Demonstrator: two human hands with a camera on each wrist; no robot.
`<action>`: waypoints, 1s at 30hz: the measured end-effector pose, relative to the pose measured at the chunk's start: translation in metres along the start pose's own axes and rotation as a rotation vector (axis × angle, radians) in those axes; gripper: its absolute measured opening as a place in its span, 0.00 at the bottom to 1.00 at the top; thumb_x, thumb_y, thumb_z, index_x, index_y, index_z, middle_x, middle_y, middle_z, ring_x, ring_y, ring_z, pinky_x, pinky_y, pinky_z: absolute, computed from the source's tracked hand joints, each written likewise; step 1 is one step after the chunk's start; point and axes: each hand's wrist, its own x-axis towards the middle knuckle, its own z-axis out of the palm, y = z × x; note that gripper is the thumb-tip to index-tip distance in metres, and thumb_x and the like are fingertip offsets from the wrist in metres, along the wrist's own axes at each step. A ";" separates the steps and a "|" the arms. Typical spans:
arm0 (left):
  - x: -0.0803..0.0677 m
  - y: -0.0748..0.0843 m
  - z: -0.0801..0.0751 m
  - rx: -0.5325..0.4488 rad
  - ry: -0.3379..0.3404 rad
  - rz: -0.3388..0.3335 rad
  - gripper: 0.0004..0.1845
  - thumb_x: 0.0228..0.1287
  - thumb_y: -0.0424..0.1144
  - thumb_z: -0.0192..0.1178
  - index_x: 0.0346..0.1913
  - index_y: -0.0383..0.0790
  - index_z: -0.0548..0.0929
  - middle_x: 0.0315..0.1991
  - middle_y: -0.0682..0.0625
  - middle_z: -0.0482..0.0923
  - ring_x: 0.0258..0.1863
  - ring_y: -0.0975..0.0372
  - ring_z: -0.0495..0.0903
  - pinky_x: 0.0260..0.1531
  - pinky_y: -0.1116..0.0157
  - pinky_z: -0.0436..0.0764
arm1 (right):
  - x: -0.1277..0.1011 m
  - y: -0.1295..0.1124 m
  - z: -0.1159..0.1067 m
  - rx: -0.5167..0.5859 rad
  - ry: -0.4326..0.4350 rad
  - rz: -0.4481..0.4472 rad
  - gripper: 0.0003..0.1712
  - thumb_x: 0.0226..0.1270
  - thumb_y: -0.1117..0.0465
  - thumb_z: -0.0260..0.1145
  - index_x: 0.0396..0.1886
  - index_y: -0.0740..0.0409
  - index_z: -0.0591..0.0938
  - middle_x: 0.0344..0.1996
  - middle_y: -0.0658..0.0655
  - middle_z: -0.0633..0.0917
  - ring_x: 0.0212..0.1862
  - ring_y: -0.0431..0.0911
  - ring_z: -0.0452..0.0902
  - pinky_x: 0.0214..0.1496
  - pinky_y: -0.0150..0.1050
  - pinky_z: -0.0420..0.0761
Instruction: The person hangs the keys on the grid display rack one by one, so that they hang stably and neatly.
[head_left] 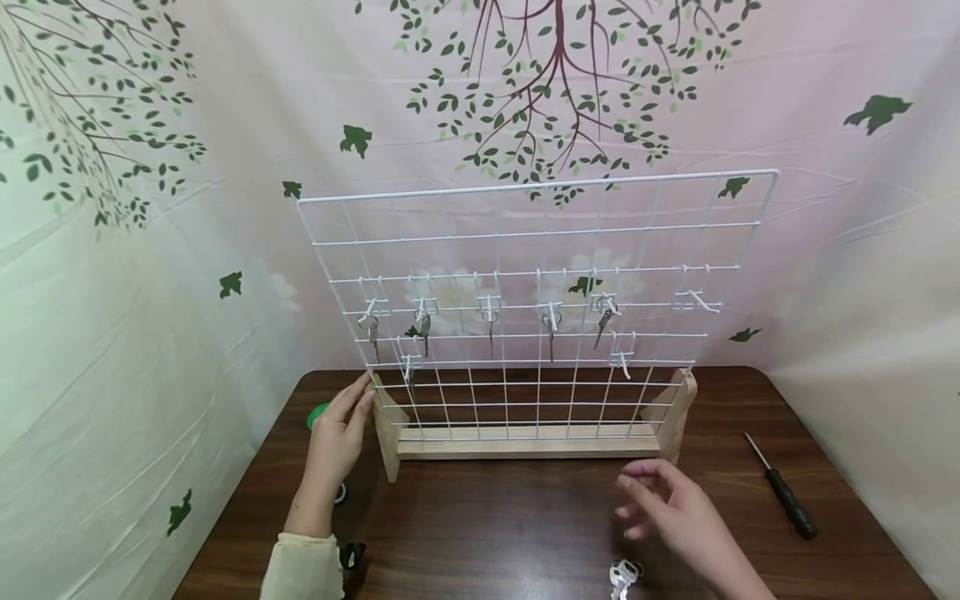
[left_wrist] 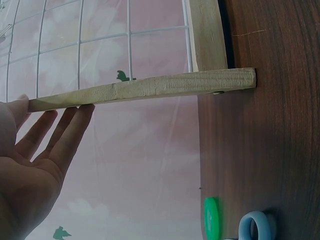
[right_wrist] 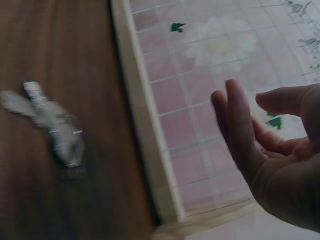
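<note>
A white wire grid (head_left: 525,242) stands upright in a wooden base (head_left: 525,447) on a dark wooden table (head_left: 487,533). Several keys (head_left: 491,318) hang from its white hooks; a hook at the right (head_left: 699,300) is bare. My left hand (head_left: 339,427) (left_wrist: 47,145) has straight fingers resting against the left wooden foot (head_left: 387,433) (left_wrist: 150,87). In front of the base, my right hand (head_left: 666,502) (right_wrist: 265,145) hovers over the table, fingers loosely curved and holding nothing. A small bunch of keys (head_left: 622,575) (right_wrist: 50,122) lies on the table just below it.
A black-handled screwdriver (head_left: 783,492) lies at the right of the table. A green disc (head_left: 318,413) (left_wrist: 211,216) and a blue ring-shaped handle (left_wrist: 257,226) sit left of the stand. A small black object (head_left: 351,554) lies by my left sleeve. Printed cloth hangs behind and beside the table.
</note>
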 end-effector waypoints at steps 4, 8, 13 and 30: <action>0.000 0.000 0.001 -0.007 -0.004 -0.004 0.22 0.85 0.40 0.56 0.76 0.47 0.78 0.71 0.39 0.81 0.69 0.42 0.81 0.61 0.39 0.84 | -0.002 0.018 0.001 -0.047 -0.019 0.082 0.23 0.80 0.59 0.67 0.62 0.72 0.76 0.49 0.64 0.88 0.34 0.47 0.91 0.32 0.41 0.92; 0.000 0.000 0.001 -0.008 -0.009 -0.010 0.22 0.85 0.41 0.56 0.76 0.47 0.78 0.72 0.39 0.80 0.69 0.42 0.81 0.61 0.39 0.84 | -0.005 0.036 0.000 -0.068 -0.079 0.132 0.22 0.80 0.58 0.66 0.59 0.72 0.76 0.42 0.61 0.89 0.32 0.46 0.90 0.30 0.42 0.91; 0.000 -0.001 0.001 -0.001 -0.012 -0.008 0.22 0.85 0.41 0.56 0.76 0.46 0.78 0.71 0.39 0.80 0.70 0.41 0.81 0.62 0.38 0.83 | -0.007 0.056 -0.002 -0.106 -0.157 0.187 0.22 0.81 0.54 0.65 0.53 0.72 0.78 0.33 0.56 0.88 0.29 0.46 0.89 0.28 0.43 0.91; 0.000 -0.002 0.001 -0.001 -0.008 -0.007 0.22 0.84 0.40 0.57 0.75 0.46 0.79 0.71 0.38 0.80 0.71 0.41 0.80 0.65 0.38 0.82 | -0.013 0.082 -0.009 -0.248 -0.137 0.343 0.22 0.81 0.47 0.65 0.41 0.65 0.82 0.23 0.53 0.86 0.23 0.43 0.83 0.28 0.38 0.84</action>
